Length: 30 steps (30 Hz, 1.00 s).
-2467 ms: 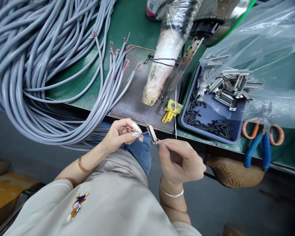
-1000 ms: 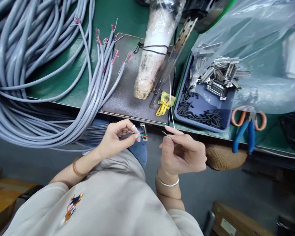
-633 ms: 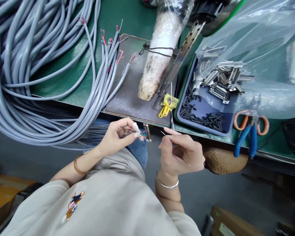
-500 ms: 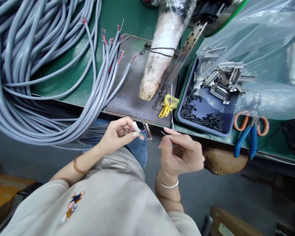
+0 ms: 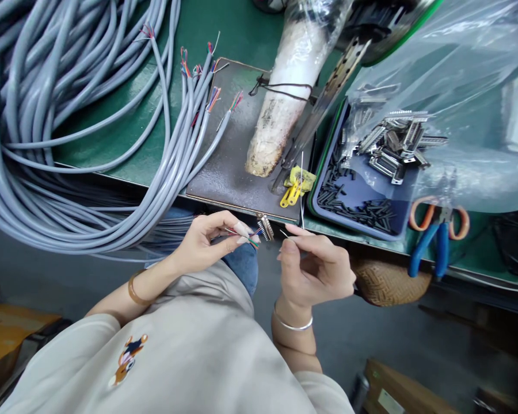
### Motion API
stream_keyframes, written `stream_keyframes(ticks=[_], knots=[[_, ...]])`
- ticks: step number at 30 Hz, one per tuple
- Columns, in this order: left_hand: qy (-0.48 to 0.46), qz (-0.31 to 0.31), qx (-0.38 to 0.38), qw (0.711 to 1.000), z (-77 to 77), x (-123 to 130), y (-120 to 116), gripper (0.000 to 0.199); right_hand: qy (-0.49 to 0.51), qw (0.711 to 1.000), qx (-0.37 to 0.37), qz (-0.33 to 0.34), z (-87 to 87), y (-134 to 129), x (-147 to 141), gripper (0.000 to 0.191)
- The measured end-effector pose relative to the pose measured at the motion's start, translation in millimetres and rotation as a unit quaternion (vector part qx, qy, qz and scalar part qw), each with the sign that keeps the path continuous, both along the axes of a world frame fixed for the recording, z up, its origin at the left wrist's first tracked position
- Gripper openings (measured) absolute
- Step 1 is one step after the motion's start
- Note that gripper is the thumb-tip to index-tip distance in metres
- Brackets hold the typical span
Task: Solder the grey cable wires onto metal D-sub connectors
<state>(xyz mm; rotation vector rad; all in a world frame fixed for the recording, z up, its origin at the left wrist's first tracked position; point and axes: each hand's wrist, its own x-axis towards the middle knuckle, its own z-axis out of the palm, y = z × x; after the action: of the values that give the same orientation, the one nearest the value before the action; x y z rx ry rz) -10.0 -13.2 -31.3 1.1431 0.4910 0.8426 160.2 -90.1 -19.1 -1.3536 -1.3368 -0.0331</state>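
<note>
Pinched in the fingertips of my left hand [image 5: 209,238] are thin coloured wires [image 5: 254,237], which run to a metal multi-pin connector [image 5: 265,227]. The connector is tilted just beyond my fingertips, its row of pins facing the hand. My right hand [image 5: 313,259] is closed on a thin silvery solder wire [image 5: 303,190]. One stretch of it rises above the fingers, and a short tip points left at the connector, a small gap away. Both hands are in the air at the bench's front edge.
Grey cables [image 5: 90,103] with stripped ends crowd the left. A dark plate [image 5: 228,172] lies under a string-tied white tube [image 5: 280,109] and a perforated metal shaft [image 5: 315,115]. Right are a blue tray [image 5: 349,198] with black sleeves, bagged connectors [image 5: 392,141] and blue-handled pliers [image 5: 431,250].
My left hand has moved slightly right, and the connector has turned to show more of its pins. The right hand has shifted slightly left, still pinching the solder wire.
</note>
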Motion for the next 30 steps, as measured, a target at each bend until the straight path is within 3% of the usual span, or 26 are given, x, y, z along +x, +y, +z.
stream_keyframes(ticks=[6, 12, 17, 25, 30], knots=[[-0.012, -0.011, -0.030, 0.999, -1.0, 0.4, 1.0, 0.009, 0.005, 1.000, 0.001, -0.001, -0.7, 0.3, -1.2, 0.014], [-0.100, -0.119, -0.209, 0.966, -10.7, -4.0, 11.4, 0.042, -0.001, 1.000, 0.004, -0.020, -2.5, 0.1, -1.3, 0.012], [-0.111, -0.134, -0.297, 0.939, -13.5, -7.2, 13.2, 0.062, 0.022, 0.999, 0.024, -0.011, -6.9, -0.4, -2.3, 0.019], [-0.101, -0.138, -0.324, 0.930, -16.6, -9.3, 11.3, 0.063, 0.011, 1.000, 0.010, -0.014, -7.2, 0.0, -5.3, 0.014], [-0.103, -0.111, -0.295, 0.943, -11.4, -4.5, 7.6, 0.047, 0.015, 1.000, 0.001, -0.009, -2.1, -3.7, -5.5, 0.017]])
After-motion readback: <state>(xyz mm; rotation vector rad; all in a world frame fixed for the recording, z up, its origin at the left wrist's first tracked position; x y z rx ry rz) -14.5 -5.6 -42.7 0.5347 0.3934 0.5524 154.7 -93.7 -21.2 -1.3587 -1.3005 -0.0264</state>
